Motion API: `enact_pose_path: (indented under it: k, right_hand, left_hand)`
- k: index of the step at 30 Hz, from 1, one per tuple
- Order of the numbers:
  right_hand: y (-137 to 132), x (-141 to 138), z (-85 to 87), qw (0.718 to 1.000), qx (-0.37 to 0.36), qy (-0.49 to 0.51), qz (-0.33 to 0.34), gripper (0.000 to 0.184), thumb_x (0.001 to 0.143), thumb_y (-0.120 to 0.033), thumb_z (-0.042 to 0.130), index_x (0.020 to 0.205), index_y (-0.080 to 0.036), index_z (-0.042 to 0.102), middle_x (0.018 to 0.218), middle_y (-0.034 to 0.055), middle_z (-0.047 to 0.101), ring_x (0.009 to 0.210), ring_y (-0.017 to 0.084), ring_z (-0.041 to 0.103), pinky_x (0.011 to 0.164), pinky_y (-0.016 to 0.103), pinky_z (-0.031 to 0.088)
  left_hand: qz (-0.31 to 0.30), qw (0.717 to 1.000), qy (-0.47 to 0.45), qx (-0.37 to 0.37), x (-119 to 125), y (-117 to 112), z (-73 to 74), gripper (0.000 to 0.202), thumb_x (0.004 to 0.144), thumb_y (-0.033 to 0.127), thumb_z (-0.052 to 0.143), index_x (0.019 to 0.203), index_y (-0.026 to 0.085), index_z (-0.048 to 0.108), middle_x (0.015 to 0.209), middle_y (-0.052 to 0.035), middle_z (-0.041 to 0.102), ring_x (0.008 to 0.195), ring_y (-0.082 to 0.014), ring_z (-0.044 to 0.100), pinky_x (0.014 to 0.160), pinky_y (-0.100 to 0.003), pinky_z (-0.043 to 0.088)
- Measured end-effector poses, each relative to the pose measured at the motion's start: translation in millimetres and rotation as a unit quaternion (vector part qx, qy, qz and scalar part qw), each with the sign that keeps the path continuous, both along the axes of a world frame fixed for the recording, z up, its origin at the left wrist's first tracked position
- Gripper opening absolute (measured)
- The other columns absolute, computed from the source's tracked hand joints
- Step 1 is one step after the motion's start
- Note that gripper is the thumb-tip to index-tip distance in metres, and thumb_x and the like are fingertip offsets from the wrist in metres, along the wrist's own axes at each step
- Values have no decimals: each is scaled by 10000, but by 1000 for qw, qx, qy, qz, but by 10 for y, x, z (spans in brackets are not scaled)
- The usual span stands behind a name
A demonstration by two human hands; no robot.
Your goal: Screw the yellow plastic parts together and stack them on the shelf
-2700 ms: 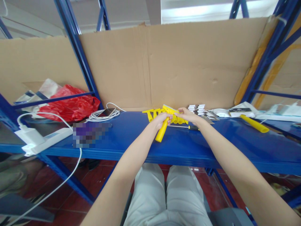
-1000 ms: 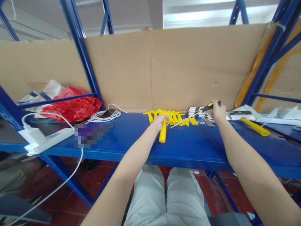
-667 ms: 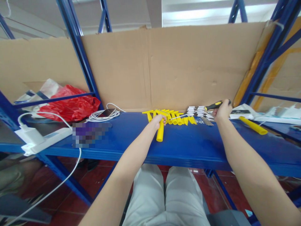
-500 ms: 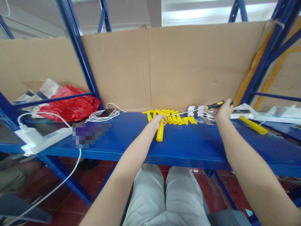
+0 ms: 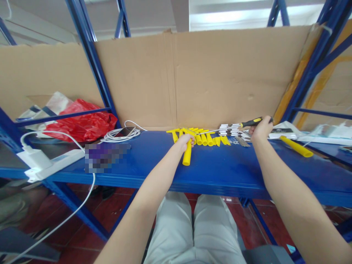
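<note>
My left hand [image 5: 186,140] is closed round a yellow plastic handle [image 5: 186,157], whose hollow end points down toward the table's front edge. In my right hand [image 5: 261,129] is a long screwdriver [image 5: 250,123] with a black and yellow grip. Its thin shaft runs left, nearly level, and the tip meets the held piece by my left fingers; the exact contact is hidden. Several more yellow handles [image 5: 204,140] lie in a row just behind and right of my left hand. Small yellow pieces [image 5: 225,140] and a flat metal blade [image 5: 242,142] lie further right.
Black-and-white packets [image 5: 227,128] are stacked near the cardboard back wall [image 5: 220,80]. A separate yellow tube [image 5: 297,146] lies at right on the blue table [image 5: 220,172]. Leftward are a coiled white cable [image 5: 118,135], a red plastic bag [image 5: 82,121] and a power strip [image 5: 60,163].
</note>
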State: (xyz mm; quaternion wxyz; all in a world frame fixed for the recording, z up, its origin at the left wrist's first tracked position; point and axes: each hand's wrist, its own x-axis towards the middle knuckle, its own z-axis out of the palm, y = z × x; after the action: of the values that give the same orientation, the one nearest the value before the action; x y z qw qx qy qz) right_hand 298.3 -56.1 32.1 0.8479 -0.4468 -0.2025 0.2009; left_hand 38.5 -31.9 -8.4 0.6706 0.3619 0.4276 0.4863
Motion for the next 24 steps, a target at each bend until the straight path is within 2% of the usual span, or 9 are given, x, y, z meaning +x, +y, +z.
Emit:
enact_pose_path:
  k: [5, 14, 24]
  right_hand:
    - [1, -6, 0, 1000, 5, 5, 2, 249, 974, -170, 334, 736, -244, 344, 461, -97, 325, 326, 92, 329, 297, 205, 207]
    - [26, 12, -23, 1000, 11, 7, -3, 261, 976, -156, 328, 731, -246, 339, 448, -103, 314, 320, 93, 331, 296, 209, 216]
    - [-38, -31, 26, 998, 47, -38, 33, 229, 984, -130, 336, 785, -239, 374, 440, -114, 351, 306, 90, 336, 297, 194, 213]
  left_hand:
    - [-1, 999, 48, 3, 12, -38, 27, 211, 748, -21, 506, 752, 184, 455, 444, 78, 405, 325, -44, 315, 355, -149, 259]
    - [-1, 997, 75, 18, 25, -80, 49, 224, 792, -11, 493, 708, 187, 433, 463, 71, 411, 332, -41, 317, 373, -152, 264]
    - [36, 991, 123, 38, 25, -74, 42, 267, 727, -60, 507, 652, 185, 430, 445, 62, 420, 337, -52, 329, 391, -183, 284]
